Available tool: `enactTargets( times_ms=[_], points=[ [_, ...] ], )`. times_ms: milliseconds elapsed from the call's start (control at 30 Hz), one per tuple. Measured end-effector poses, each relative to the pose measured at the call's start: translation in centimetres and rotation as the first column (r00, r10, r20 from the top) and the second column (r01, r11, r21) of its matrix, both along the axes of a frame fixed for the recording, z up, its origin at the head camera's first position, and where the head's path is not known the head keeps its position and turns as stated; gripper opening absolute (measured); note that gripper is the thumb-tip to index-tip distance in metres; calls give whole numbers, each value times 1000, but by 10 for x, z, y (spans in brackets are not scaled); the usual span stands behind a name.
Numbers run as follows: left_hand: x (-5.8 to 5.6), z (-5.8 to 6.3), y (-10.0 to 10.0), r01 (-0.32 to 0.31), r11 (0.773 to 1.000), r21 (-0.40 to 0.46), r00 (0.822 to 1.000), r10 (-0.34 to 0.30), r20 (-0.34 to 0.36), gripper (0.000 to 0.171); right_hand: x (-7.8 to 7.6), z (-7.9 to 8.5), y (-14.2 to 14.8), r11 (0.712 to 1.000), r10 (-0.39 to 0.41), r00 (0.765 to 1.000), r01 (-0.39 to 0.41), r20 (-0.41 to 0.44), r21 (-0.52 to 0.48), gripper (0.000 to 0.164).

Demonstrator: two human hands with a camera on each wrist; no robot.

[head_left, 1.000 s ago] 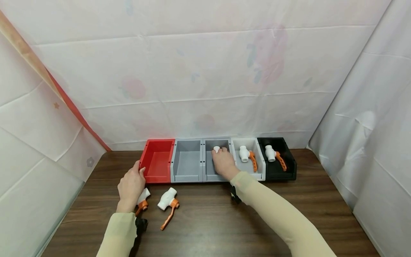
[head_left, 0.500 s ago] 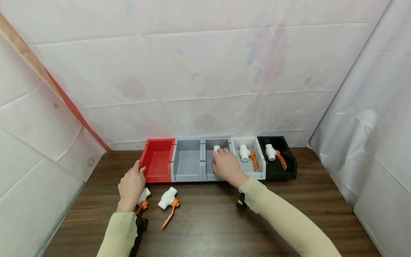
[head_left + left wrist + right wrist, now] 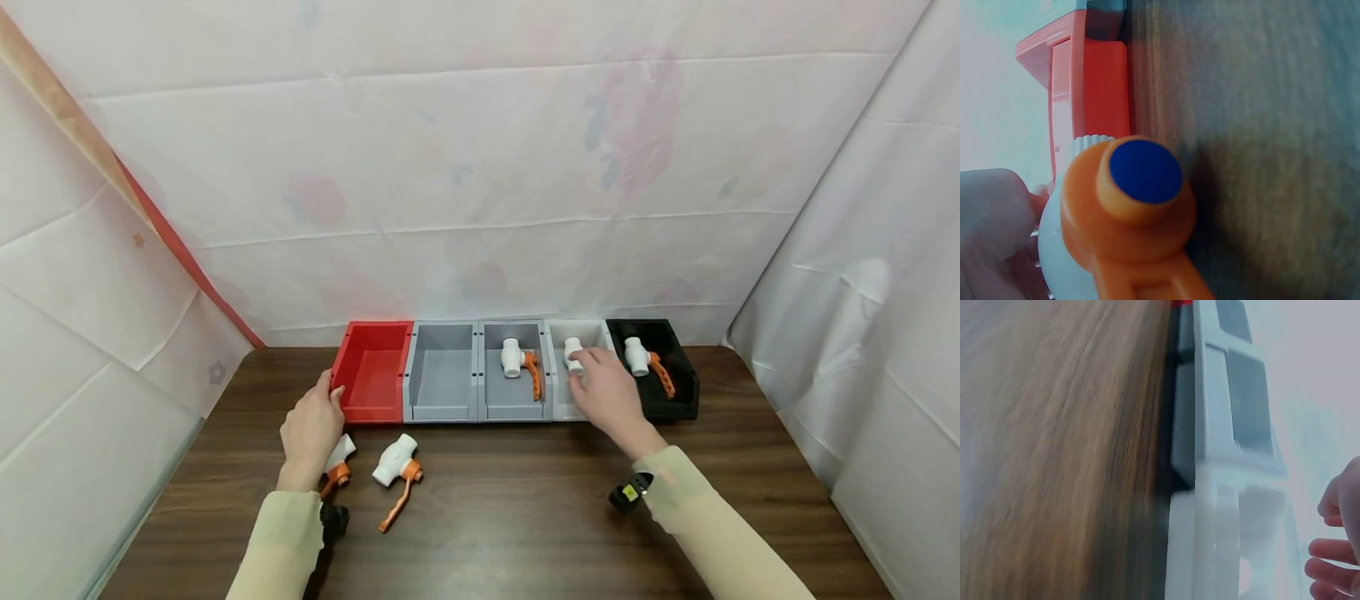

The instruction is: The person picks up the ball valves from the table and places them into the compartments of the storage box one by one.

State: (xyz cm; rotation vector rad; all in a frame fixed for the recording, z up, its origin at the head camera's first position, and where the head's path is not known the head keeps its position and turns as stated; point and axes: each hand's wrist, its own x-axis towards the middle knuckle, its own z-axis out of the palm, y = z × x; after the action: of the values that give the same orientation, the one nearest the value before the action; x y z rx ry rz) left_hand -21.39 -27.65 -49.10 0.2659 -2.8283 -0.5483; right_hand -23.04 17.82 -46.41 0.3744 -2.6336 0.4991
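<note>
My left hand (image 3: 311, 429) grips the front left edge of the red bin (image 3: 375, 414), thumb towards the inside. Under its wrist lies a white ball valve with an orange lever (image 3: 339, 473), partly hidden; its orange hub (image 3: 1129, 244) fills the left wrist view. My right hand (image 3: 611, 396), fingers loosely bent and holding nothing, is above the white bin (image 3: 562, 410). Beneath its fingertips a white ball valve (image 3: 573, 346) shows, its lever hidden. Another ball valve (image 3: 512, 358) lies in the right grey bin (image 3: 495, 412), lever to the right.
A left grey bin (image 3: 441, 412) joins the row. The black bin (image 3: 678, 407) at the right end contains a ball valve (image 3: 637, 357). Another ball valve (image 3: 396, 460) lies on the wooden table (image 3: 510, 533) in front. A white cloth (image 3: 480, 167) hangs behind the bins.
My right hand has let go of the ball valve in the right grey bin and moved right, over the white bin. My left hand has kept its place on the red bin.
</note>
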Motion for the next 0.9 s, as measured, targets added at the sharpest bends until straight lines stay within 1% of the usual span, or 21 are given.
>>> enactTargets(
  times_ms=[133,233,400,467,567,667,800,900],
  points=[
    [-1,1,1,2,1000,-7,1000,-2,-11,43,10,-3,27,995,-66,998,66,0,-72,26],
    [-1,1,3,5,1000,-4,1000,-5,-3,44,18,-6,47,986,-124,992,122,-15,-112,28],
    [-1,-1,4,4,1000,-1,1000,-4,1,44,25,-12,83,962,-208,974,186,-91,-199,31],
    [-1,-1,3,3,1000,-4,1000,-2,3,44,29,-14,95,948,-241,965,212,-100,-237,33],
    [-1,-2,2,2,1000,-4,1000,-2,6,44,36,-17,108,921,-301,952,276,-52,-275,35],
    [-1,-2,0,2,1000,-5,1000,-2,5,44,43,-21,117,893,-341,939,338,42,-296,38],
    [-1,-2,-1,3,1000,-1,1000,-3,5,43,47,-26,123,864,-363,920,392,151,-314,40],
    [-1,-2,-2,5,1000,1,1000,-5,6,43,47,-31,127,842,-371,909,415,190,-343,40]
  ],
)
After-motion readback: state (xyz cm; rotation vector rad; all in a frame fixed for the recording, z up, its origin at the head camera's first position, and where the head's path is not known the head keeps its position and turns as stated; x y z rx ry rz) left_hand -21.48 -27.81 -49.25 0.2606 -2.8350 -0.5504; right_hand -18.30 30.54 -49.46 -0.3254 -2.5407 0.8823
